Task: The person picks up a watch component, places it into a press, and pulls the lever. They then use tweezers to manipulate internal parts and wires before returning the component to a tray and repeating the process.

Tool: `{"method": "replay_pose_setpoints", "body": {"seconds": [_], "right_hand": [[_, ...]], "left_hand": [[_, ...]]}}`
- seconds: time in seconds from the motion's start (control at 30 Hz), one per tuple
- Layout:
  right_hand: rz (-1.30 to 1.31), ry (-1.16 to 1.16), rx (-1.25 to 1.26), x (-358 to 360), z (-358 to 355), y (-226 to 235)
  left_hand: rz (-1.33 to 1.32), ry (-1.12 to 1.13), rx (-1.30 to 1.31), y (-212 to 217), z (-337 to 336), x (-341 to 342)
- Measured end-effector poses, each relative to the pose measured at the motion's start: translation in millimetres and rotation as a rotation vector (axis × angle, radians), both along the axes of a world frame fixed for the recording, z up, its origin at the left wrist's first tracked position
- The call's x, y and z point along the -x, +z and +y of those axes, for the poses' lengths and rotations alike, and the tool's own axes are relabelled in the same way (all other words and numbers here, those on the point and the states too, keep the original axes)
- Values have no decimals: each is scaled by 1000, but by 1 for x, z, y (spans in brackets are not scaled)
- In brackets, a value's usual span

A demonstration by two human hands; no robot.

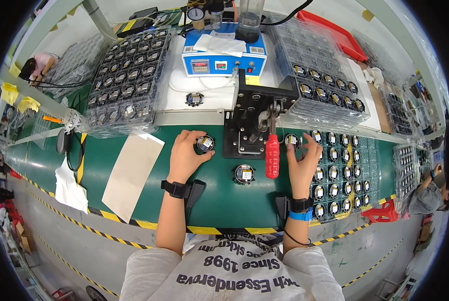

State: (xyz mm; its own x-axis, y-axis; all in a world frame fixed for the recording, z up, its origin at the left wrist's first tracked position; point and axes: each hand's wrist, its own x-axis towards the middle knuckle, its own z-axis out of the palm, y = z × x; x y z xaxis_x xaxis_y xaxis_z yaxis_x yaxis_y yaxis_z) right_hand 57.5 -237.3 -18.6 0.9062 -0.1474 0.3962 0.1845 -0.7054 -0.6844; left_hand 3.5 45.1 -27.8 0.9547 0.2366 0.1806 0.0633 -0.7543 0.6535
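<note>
My left hand (185, 156) grips a round black electronic module (205, 143) by its edges, thumb on the near side and fingers on the far side. On the right, the thumb and fingers of my right hand (303, 168) close around a second round module (291, 141), just right of the press. Between my hands stands a black toggle press (244, 113), its red handle (272, 156) hanging down. A third round module (244, 174) lies on the green table in front of the press base, apart from both hands.
Right of my right hand, a clear plastic tray (373, 165) holds rows of modules. Stacked trays (154, 108) rise at back left, more (309, 108) at back right. Behind the press sits a blue control box (224, 62); another module (194, 99) lies before it. Cardboard (133, 173) lies left.
</note>
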Motion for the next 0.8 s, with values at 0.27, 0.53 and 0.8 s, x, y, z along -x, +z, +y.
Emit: {"method": "replay_pose_setpoints", "body": {"seconds": [0.27,0.53,0.8], "right_hand": [[212,519,-1017,8,8,-8],[458,915,-1233,27,13,-1],[369,761,-984,36,30,0]], "left_hand": [[-138,-159,1136,10,-17,-1],[20,-443,1331,25,-40,3],[152,-453,1168,16,-37,4]]}}
